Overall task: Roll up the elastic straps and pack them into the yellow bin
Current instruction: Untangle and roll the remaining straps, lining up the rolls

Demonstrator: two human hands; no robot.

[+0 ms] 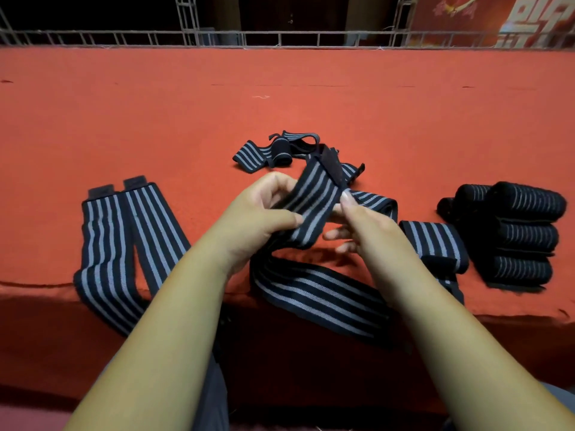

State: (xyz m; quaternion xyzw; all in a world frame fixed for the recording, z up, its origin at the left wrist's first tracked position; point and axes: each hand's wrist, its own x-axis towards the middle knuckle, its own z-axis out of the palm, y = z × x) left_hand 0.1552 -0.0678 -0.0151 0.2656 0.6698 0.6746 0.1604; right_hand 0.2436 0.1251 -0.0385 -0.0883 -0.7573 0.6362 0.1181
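Strap (314, 206) of black elastic with grey lengthwise stripes, raised just above the red tabletop (280, 104), between both hands. Gripped at its left edge by the left hand (264, 219), thumb on top, fingers curled beneath. Pinched at its right edge by the right hand (364, 225), fingertips just below a plain black fuzzy end tab (331, 164). Loose length trailing from the hands, flat and ribbed, down over the tabletop's near edge.

Left of the left forearm, well apart: flat strap lengths (105, 244) side by side, square tabs at their far ends. Right of the right hand: folded strap (435, 244), then stacked rolled straps (525, 236), tight cylinders. Behind the hands: half-rolled strap (273, 150) with loose loops. Felt-like cloth over the tabletop.
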